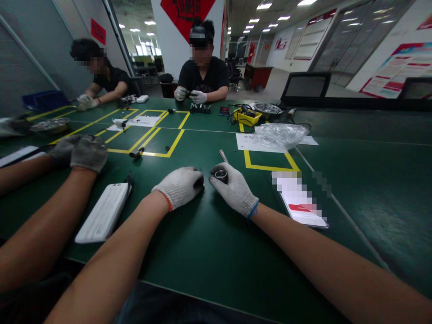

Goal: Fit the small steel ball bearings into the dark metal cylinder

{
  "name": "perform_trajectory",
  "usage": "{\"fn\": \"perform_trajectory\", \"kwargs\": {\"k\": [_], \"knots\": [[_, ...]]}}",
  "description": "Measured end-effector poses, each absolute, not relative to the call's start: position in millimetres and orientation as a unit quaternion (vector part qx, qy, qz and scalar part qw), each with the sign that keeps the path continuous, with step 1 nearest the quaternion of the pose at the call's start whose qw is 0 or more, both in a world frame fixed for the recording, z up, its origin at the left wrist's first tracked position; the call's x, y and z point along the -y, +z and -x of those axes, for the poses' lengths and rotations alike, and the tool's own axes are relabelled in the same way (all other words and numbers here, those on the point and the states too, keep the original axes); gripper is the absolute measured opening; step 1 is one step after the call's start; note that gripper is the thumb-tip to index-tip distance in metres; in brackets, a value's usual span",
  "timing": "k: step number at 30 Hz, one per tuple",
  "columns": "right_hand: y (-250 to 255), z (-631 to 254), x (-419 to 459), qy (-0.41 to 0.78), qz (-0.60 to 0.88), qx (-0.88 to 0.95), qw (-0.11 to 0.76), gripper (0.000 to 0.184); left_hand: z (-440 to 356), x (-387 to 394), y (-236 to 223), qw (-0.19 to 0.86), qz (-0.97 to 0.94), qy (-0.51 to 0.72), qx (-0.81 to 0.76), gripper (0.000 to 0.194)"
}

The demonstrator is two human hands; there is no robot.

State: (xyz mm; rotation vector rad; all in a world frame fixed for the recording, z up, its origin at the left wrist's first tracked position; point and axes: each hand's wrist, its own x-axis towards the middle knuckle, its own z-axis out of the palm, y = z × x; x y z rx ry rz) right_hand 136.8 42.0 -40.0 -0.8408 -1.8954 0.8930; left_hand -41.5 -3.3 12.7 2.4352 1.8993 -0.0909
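the right hand (234, 185) is gripping a dark round fitting (221, 176), its ringed end facing up; across a narrow gap to its left, the left hand (180, 185) is showing curled fingers, and i can't tell whether they're holding anything

Bare table (260, 181) lay just right of the right hand (235, 187); farther right, a phone (297, 202) barred the way.

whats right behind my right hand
A ribbed silvery piece shows just beyond your right hand; its near end is covered, so I can't tell whether it's held.
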Motion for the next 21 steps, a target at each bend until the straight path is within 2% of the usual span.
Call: {"fn": "perform_trajectory", "kwargs": {"k": [21], "knots": [[-39,-137,-41,0.360,0.342,0.760,0.420,0.011,52,5,17,0.041,-0.773,-0.029,-0.632,0.028]]}}
